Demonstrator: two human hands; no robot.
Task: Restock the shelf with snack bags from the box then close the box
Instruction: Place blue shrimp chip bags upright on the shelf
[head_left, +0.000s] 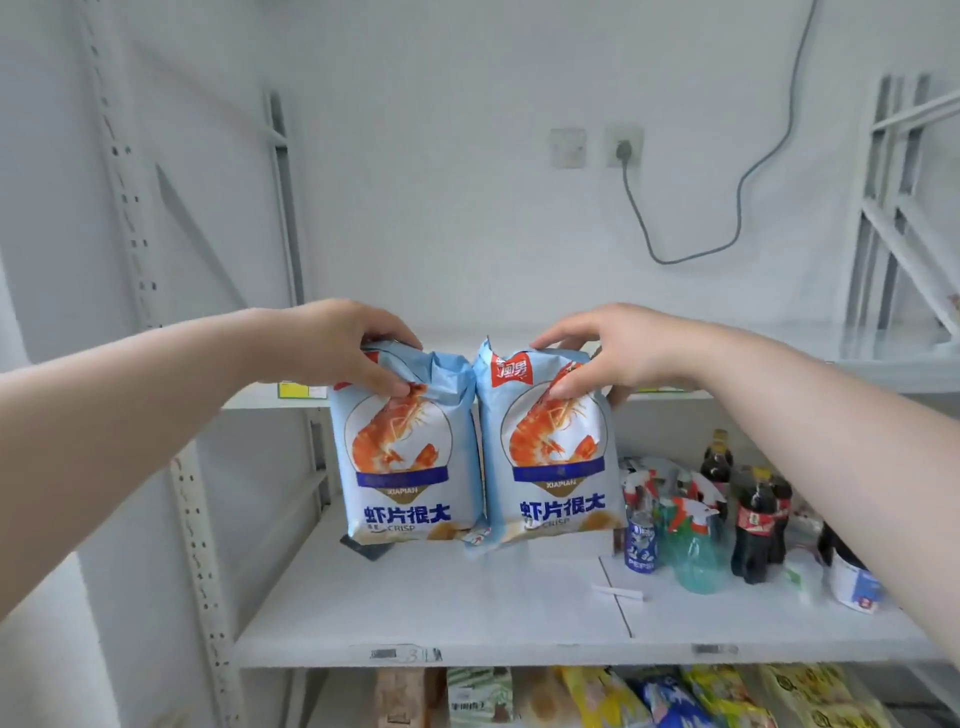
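Left snack bag (410, 467), glossy with a crinkled top, is pinched by the left hand (337, 348); the right hand (613, 358) pinches the right snack bag (561, 467).

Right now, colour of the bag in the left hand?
Light blue bag, orange prawn print; head view.

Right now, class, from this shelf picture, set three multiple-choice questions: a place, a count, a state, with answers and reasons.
1. Where are the cola bottles, relative to the snack bags? A. left B. right C. above
2. How many snack bags are held? A. one B. four C. two
3. What is the left hand doing? A. gripping a bag's top B. hanging empty C. pressing the wall
Answers: 1 B, they stand on the shelf to the bags' right. 2 C, one per hand. 3 A, its fingers pinch the bag's top, as the right hand does.
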